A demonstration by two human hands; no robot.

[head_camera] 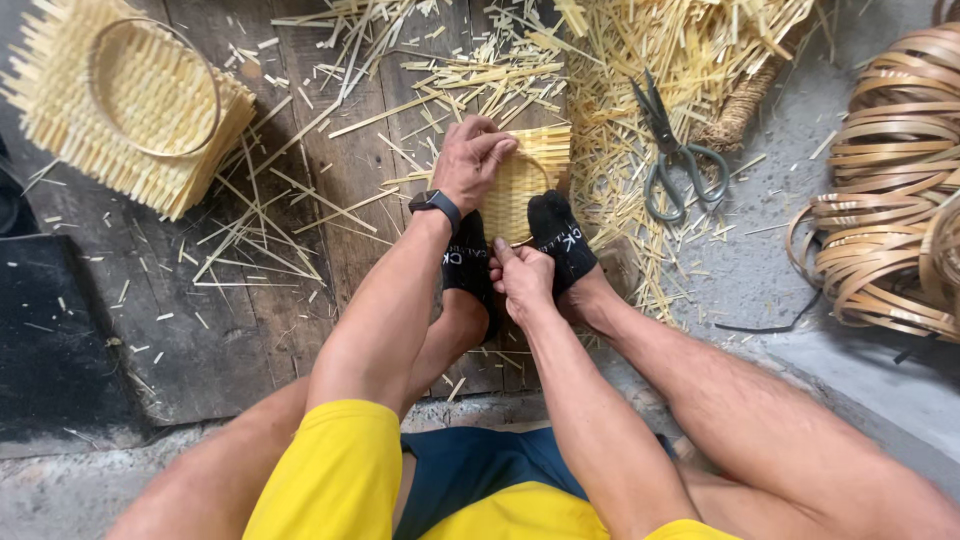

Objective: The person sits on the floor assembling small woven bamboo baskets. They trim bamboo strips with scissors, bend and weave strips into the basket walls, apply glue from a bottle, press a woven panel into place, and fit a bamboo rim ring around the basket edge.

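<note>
A small woven bamboo mat with a round hoop [528, 190] lies on the wooden board, pinned between my two feet in black socks [560, 235]. My left hand [472, 160] presses down on the far left rim of this piece, fingers curled over its edge; a dark watch sits on that wrist. My right hand [520, 280] grips the near edge of the same piece, between the two socks. Both forearms stretch down from my yellow sleeves.
A stack of woven square mats with a wire hoop on top [135, 100] sits at the upper left. Loose bamboo strips [640, 90] litter the board. Grey scissors [672, 155] lie to the right. Coiled bamboo bands [895, 190] pile at the far right.
</note>
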